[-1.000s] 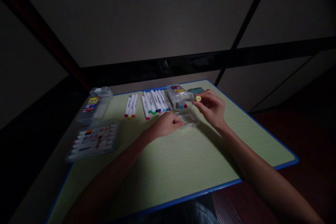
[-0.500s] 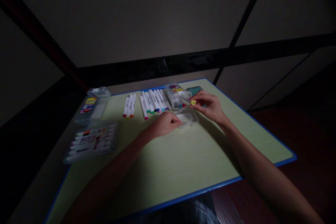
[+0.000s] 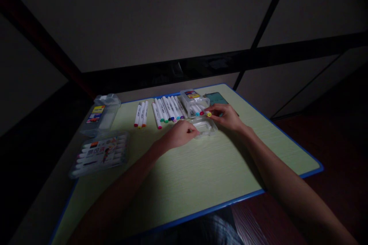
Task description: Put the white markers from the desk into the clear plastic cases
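At the table's one o'clock, the right hand pinches a yellow-capped white marker, seemingly for insertion into a clear plastic box, calling for a straight push, while the left hand clamps a transparent lid.

Dim throughout; tabletop softly lit; edges near black; fine detail soft.

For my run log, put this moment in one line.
left hand: at clear lid | right hand: yellow-ended marker, at open case | loose markers: beside case
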Demonstrator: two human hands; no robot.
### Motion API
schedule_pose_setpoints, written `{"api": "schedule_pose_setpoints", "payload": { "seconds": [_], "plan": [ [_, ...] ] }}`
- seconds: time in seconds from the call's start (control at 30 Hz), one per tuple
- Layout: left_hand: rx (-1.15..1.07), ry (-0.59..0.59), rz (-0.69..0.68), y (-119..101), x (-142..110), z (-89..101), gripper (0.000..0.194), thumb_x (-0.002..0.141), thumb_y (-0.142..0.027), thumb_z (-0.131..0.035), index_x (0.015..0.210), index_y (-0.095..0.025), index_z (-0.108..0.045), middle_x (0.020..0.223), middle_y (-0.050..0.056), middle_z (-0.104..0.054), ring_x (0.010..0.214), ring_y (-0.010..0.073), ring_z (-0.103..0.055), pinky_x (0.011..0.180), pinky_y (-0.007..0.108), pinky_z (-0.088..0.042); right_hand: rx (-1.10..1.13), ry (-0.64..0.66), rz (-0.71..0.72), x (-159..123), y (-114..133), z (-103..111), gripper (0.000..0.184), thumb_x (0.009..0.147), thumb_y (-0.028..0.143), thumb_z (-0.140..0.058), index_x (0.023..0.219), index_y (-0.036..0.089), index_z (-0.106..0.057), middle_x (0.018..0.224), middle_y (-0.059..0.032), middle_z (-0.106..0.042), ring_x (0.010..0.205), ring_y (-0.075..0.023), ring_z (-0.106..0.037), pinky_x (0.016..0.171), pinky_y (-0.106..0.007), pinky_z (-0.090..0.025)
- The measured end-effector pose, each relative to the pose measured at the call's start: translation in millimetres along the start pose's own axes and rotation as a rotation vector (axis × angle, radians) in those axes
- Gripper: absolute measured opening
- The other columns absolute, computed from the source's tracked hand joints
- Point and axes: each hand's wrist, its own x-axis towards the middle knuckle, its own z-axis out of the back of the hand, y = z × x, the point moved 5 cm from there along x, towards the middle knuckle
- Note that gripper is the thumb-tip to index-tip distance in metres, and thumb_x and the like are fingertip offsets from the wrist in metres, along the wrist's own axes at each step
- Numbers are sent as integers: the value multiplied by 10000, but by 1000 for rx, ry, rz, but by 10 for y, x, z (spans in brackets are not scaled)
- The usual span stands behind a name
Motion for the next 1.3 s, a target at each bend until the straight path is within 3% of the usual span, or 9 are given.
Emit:
{"api": "schedule_pose_setpoints", "payload": {
  "seconds": [0.2,0.63,0.93,1.3],
  "plan": [
    [3,10,-14,-8,1,-6,215,704,-233,-508,577,-156,-664,537,-8,-600,510,96,-471,483,201,-317,-23,-11,23,-5,-29,-21,226,756,326,-606,875,152,-687,694,-18,-607,532,-81,-461,513,-213,-360],
    [68,58,-11,-7,3,-26,216,758,-197,-500,646,-120,-668,641,27,-640,569,99,-506,529,205,-356,-203,-4,68,-6,-32,-15,263,797,345,-570,967,169,-667,695,1,-440,561,-100,-411,531,-227,-324],
    [123,105,14,-22,8,-45,224,774,-177,-478,696,-88,-669,692,53,-658,603,89,-520,552,199,-369,-328,85,72,-23,-58,-55,315,845,323,-495,1127,216,-587,884,-56,-485,666,-140,-478,595,-256,-385],
    [129,104,25,-2,1,-45,232,776,-179,-469,721,-90,-676,711,57,-662,617,92,-525,552,202,-370,-389,134,67,-22,-57,-91,334,867,283,-450,1170,188,-551,916,-71,-512,742,-163,-527,637,-268,-416]
  ]
}}
